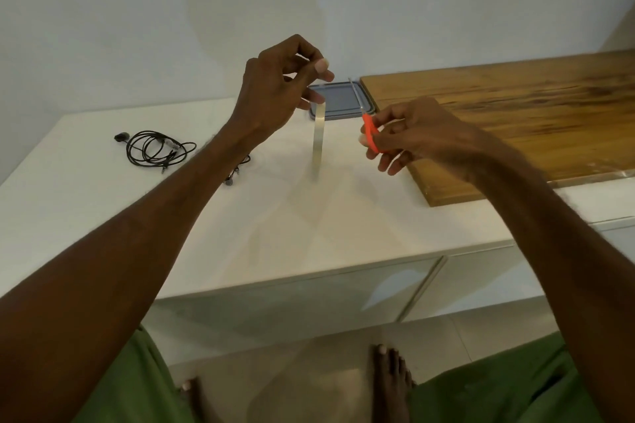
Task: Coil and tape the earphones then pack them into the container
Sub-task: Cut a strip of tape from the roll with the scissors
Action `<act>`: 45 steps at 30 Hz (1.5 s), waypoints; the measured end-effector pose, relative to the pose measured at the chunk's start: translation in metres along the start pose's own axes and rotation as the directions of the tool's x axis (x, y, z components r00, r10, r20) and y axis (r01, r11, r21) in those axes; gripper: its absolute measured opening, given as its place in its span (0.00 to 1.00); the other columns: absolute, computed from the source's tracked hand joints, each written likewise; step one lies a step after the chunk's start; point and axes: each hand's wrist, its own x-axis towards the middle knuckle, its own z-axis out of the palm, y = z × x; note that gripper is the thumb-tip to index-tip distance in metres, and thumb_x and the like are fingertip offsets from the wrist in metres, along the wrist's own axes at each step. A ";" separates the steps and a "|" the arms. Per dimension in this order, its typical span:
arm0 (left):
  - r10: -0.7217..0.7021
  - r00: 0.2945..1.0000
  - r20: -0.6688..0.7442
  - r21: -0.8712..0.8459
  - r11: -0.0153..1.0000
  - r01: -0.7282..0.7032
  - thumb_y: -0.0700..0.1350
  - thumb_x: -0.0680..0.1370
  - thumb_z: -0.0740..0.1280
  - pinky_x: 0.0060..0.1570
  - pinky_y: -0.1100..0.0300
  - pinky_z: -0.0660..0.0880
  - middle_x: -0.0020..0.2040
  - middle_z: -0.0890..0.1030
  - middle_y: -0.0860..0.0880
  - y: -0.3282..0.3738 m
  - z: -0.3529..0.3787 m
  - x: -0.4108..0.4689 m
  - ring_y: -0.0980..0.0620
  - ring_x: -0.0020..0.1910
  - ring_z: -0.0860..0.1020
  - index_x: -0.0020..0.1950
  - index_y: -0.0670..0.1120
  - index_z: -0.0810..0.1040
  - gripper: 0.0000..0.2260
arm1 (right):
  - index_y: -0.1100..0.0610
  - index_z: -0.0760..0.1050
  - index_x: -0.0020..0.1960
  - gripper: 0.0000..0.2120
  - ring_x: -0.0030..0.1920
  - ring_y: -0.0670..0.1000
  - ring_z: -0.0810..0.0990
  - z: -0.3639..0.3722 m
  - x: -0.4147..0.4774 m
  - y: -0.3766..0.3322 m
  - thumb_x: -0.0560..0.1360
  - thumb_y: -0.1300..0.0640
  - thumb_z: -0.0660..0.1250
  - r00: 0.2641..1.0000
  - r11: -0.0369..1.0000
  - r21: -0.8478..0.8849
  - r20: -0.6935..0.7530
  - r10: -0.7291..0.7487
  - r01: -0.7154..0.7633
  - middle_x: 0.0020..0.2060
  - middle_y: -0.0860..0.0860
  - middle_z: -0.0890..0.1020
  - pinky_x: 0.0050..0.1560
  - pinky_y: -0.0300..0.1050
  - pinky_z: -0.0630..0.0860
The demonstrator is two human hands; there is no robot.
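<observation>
My left hand (275, 89) is raised over the white counter and pinches the top of a clear strip of tape (318, 141) that hangs straight down. My right hand (409, 137) grips orange-handled scissors (369, 129), whose blades point up and away toward the container. A coiled black earphone set (154, 149) lies on the counter at the left. More black cable with earbuds (232, 178) shows partly from under my left forearm. The grey container with its lid (340, 103) sits behind my hands, partly hidden by the left fingers.
A wooden board (498, 120) covers the counter to the right. The white counter (275, 233) has a front edge near me, with cabinet fronts below. A white wall stands close behind. My bare feet and green clothing show at the bottom.
</observation>
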 end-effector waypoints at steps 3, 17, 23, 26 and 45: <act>0.006 1.000 0.008 -0.019 1.000 -0.005 0.47 0.82 0.64 0.38 0.62 0.81 0.51 0.85 0.48 -0.001 -0.002 -0.001 0.51 0.38 0.85 0.56 0.39 0.76 0.11 | 0.58 0.79 0.58 0.17 0.40 0.54 0.85 -0.015 -0.008 0.001 0.73 0.52 0.72 0.995 0.993 -0.114 0.100 -0.021 0.033 0.41 0.52 0.87 0.35 0.41 0.80; 0.089 0.991 0.097 0.028 0.995 -0.092 0.48 0.82 0.64 0.37 0.63 0.81 0.52 0.84 0.47 0.004 -0.002 -0.004 0.53 0.39 0.85 0.55 0.39 0.76 0.12 | 0.59 0.74 0.63 0.20 0.47 0.52 0.83 -0.004 -0.006 -0.018 0.75 0.53 0.70 0.974 0.884 -0.466 0.213 0.080 0.029 0.47 0.54 0.84 0.38 0.37 0.77; 0.094 0.988 0.119 0.059 0.993 -0.102 0.48 0.82 0.64 0.40 0.64 0.81 0.54 0.84 0.47 0.007 -0.001 -0.004 0.53 0.41 0.85 0.56 0.38 0.76 0.13 | 0.52 0.69 0.53 0.24 0.39 0.45 0.69 0.004 -0.004 -0.016 0.67 0.37 0.71 0.983 0.763 -0.640 0.183 0.032 0.095 0.39 0.43 0.70 0.36 0.38 0.64; 0.095 0.985 0.141 0.064 0.992 -0.105 0.50 0.82 0.64 0.40 0.64 0.81 0.54 0.84 0.48 0.009 -0.001 -0.003 0.53 0.42 0.85 0.55 0.40 0.75 0.13 | 0.52 0.70 0.54 0.22 0.37 0.45 0.68 0.006 0.002 -0.014 0.70 0.39 0.70 0.986 0.745 -0.658 0.168 0.007 0.107 0.38 0.44 0.70 0.35 0.38 0.62; 0.079 0.975 0.207 0.112 0.988 -0.104 0.53 0.80 0.66 0.25 0.68 0.76 0.69 0.76 0.52 0.016 -0.004 -0.009 0.53 0.46 0.85 0.54 0.46 0.78 0.12 | 0.53 0.72 0.71 0.28 0.50 0.49 0.70 0.009 0.017 -0.015 0.73 0.49 0.73 0.987 0.698 -0.704 0.026 -0.161 0.133 0.64 0.55 0.78 0.47 0.44 0.69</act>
